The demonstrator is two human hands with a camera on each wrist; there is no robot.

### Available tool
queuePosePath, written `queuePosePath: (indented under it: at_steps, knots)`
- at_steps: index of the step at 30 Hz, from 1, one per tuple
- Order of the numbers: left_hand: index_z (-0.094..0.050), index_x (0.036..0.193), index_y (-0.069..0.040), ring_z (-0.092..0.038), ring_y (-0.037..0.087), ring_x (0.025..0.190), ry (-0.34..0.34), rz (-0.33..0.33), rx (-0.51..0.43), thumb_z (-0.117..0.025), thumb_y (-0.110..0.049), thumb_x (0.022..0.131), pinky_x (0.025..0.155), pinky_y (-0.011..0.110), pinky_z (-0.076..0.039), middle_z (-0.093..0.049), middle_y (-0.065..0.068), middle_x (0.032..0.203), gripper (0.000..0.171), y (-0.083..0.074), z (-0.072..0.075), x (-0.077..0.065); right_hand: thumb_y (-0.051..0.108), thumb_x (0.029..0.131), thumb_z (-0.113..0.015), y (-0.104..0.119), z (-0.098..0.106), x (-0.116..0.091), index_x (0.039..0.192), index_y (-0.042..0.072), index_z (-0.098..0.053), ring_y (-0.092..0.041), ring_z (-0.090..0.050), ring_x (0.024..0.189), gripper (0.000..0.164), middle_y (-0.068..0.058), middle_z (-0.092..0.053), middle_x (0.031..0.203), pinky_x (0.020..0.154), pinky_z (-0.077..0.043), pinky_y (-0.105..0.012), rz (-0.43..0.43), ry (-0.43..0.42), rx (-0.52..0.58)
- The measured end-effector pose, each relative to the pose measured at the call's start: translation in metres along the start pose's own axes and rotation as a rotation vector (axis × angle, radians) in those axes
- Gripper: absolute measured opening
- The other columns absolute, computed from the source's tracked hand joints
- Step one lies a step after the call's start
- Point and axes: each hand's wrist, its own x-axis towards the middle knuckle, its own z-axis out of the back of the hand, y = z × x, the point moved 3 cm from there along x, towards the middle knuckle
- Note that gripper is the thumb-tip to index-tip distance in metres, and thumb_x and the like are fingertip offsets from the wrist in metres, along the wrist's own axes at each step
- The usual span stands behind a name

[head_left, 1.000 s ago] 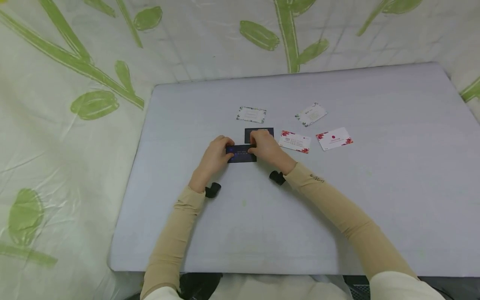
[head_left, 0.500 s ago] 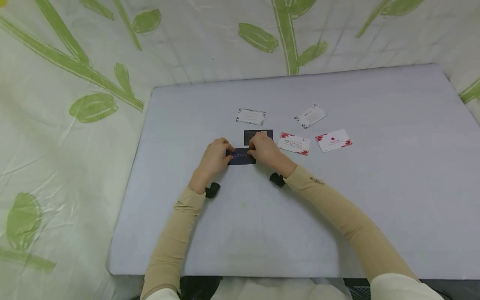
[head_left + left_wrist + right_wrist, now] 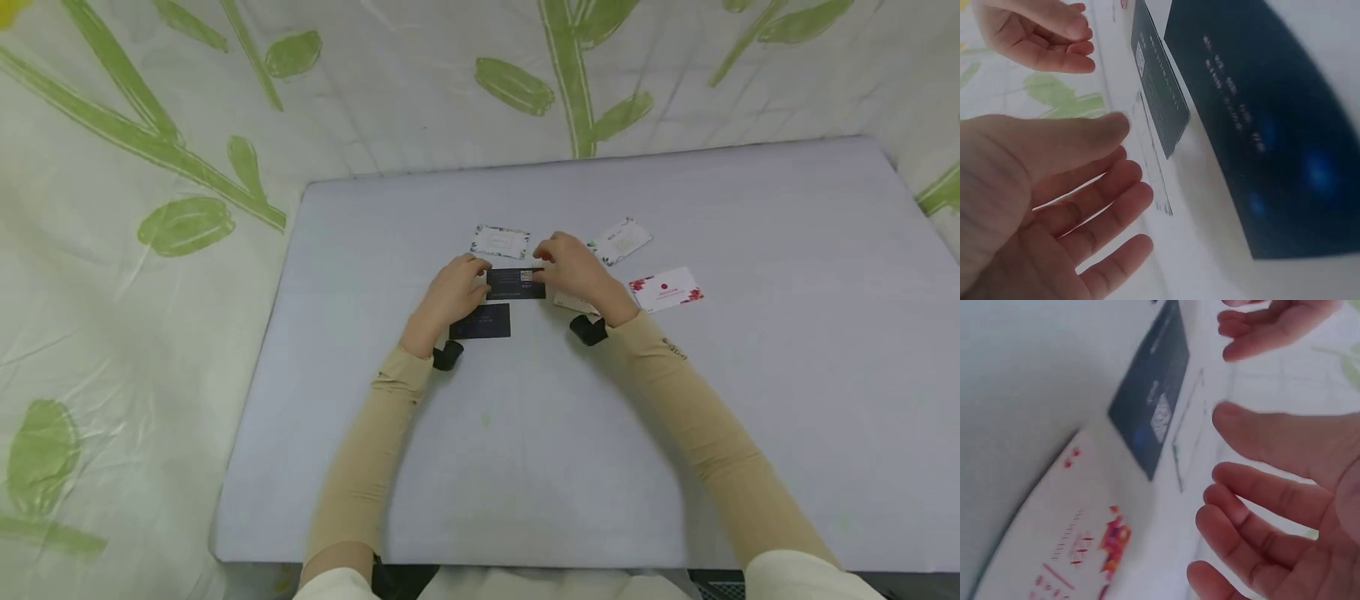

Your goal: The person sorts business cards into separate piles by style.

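Observation:
Both hands hover over business cards on the white table, holding nothing. My left hand has its thumb and fingers apart at the left end of a dark card with a QR code. At that card's right end is my right hand, its fingers loosely bent. Nearer to me lies a dark blue card, its left end partly behind the left hand. In the right wrist view a red-flowered white card lies below the right hand; in the head view the hand and wrist cover most of it.
A leaf-bordered white card lies behind the dark ones. Another leafy card and a red-cornered white card lie to the right. Each wrist carries a small black camera. A leaf-patterned curtain hangs behind the table.
Both hands have let go of the dark blue card, leaving it on the table. They have moved forward to either end of the QR-code card, the right hand also shifting right.

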Motion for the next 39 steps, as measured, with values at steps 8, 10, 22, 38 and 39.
queuePosePath:
  at_steps: [8,10,22,38,39]
  knots:
    - [-0.049,0.132,0.000,-0.049,0.028,0.110,0.129,-0.007,0.114,-0.065,-0.018,0.087,0.091,0.040,-0.041,-0.050,0.016,0.124,0.051,-0.002,-0.006,0.020,0.026,0.082,-0.072,-0.006,-0.017,0.000,0.122,-0.003,-0.056,-0.033,-0.048,0.104,0.052,-0.020,-0.050,0.117,0.089,-0.040,-0.045,0.020,0.060,-0.088]
    - [-0.050,0.131,0.000,-0.049,0.027,0.109,0.143,-0.005,0.122,-0.066,-0.019,0.087,0.090,0.040,-0.041,-0.049,0.015,0.124,0.051,-0.001,-0.007,0.020,0.026,0.081,-0.072,-0.006,-0.020,0.000,0.122,-0.003,-0.057,-0.032,-0.047,0.105,0.053,-0.020,-0.050,0.117,0.089,-0.039,-0.045,0.034,0.048,-0.102]
    - [-0.056,0.120,0.001,-0.047,0.028,0.109,0.080,-0.005,-0.005,-0.071,-0.015,0.082,0.094,0.038,-0.038,-0.052,0.014,0.118,0.044,0.006,-0.006,0.021,0.024,0.078,-0.075,-0.007,-0.021,0.003,0.117,-0.002,-0.060,-0.030,-0.048,0.100,0.049,-0.017,-0.051,0.111,0.088,-0.039,-0.044,0.038,0.002,-0.068]
    - [-0.065,0.103,0.004,-0.057,0.025,0.087,-0.208,-0.064,-0.478,-0.067,0.007,0.079,0.074,0.032,-0.052,-0.058,0.016,0.103,0.024,0.018,0.017,0.003,0.008,0.083,-0.068,0.002,-0.013,-0.002,0.097,-0.001,-0.065,-0.025,-0.059,0.079,0.017,-0.014,-0.064,0.091,0.069,-0.049,-0.031,0.015,-0.240,0.457]
    - [-0.065,0.104,0.004,-0.057,0.025,0.087,-0.194,-0.060,-0.490,-0.067,0.007,0.079,0.075,0.032,-0.052,-0.059,0.016,0.103,0.024,0.019,0.020,0.000,0.008,0.082,-0.069,0.004,-0.013,-0.002,0.097,-0.002,-0.065,-0.024,-0.059,0.076,0.018,-0.014,-0.064,0.088,0.067,-0.050,-0.030,0.017,-0.230,0.490]
